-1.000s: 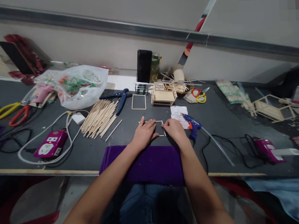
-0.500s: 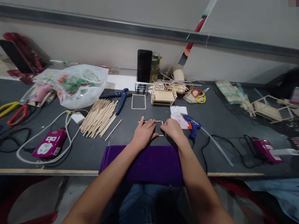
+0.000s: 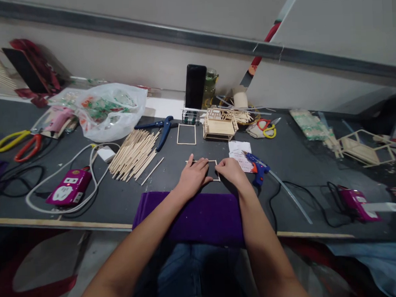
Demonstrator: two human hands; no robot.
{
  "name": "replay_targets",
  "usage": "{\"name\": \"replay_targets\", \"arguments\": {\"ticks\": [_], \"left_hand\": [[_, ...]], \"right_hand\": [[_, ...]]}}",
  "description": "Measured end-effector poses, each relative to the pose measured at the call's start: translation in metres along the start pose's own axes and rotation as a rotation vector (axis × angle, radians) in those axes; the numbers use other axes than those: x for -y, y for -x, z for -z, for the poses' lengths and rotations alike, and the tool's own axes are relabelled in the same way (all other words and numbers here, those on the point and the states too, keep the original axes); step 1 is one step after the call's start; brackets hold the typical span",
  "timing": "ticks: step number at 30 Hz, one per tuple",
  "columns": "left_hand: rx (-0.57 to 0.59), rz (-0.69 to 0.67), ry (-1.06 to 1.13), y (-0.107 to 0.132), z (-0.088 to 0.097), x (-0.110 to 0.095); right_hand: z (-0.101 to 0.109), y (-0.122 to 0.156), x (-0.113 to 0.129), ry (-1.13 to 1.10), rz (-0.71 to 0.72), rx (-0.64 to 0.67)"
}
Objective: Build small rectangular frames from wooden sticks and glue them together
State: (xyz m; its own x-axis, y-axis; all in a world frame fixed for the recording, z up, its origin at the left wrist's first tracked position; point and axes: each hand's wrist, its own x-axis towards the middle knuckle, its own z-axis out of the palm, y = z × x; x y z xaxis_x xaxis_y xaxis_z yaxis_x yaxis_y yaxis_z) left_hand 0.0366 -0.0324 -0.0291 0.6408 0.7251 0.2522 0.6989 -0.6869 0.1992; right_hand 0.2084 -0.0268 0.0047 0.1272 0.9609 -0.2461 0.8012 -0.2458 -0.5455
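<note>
My left hand (image 3: 194, 174) lies with its fingers spread over the left part of a small rectangle of thin wooden sticks (image 3: 212, 161) on the dark table, pressing on it. My right hand (image 3: 231, 170) is at the rectangle's right side, thumb and forefinger closed at the upright stick there. Part of the rectangle is hidden under my left hand. A finished-looking stick frame (image 3: 186, 144) lies farther back, near a small wooden stick model (image 3: 220, 127). To the right of my right hand, a blue glue gun (image 3: 260, 172) rests by a paper sheet (image 3: 240, 147).
A pile of wooden sticks (image 3: 132, 155) and blue cutters (image 3: 164, 133) lie left. Purple cloth (image 3: 191, 219) covers the near edge. A purple power strip (image 3: 69, 186) with white cable sits far left; a phone (image 3: 195, 87) stands at the back. Scissors (image 3: 268, 129) lie back right.
The view has shifted slightly, so things appear a little farther right. My right fingers have moved slightly up along the right-hand stick, showing its lower corner; my left hand stays on the rectangle.
</note>
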Motion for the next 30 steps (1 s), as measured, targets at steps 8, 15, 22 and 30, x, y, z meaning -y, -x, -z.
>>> {"name": "replay_targets", "arguments": {"ticks": [8, 15, 22, 30], "left_hand": [[0.002, 0.002, -0.001, 0.0003, 0.0008, 0.0000], [-0.007, 0.005, 0.004, 0.0005, 0.0002, -0.0002], [-0.007, 0.003, -0.003, 0.0005, -0.0001, -0.0001], [-0.002, 0.009, -0.008, -0.0001, 0.0002, -0.0006]], "right_hand": [[0.0005, -0.0005, 0.0011, 0.003, -0.001, 0.005], [0.0013, -0.0014, 0.0030, 0.031, -0.026, 0.020], [0.0003, -0.0026, 0.0017, 0.017, -0.009, 0.025], [0.0014, -0.0009, 0.0048, 0.038, -0.028, 0.019]]}}
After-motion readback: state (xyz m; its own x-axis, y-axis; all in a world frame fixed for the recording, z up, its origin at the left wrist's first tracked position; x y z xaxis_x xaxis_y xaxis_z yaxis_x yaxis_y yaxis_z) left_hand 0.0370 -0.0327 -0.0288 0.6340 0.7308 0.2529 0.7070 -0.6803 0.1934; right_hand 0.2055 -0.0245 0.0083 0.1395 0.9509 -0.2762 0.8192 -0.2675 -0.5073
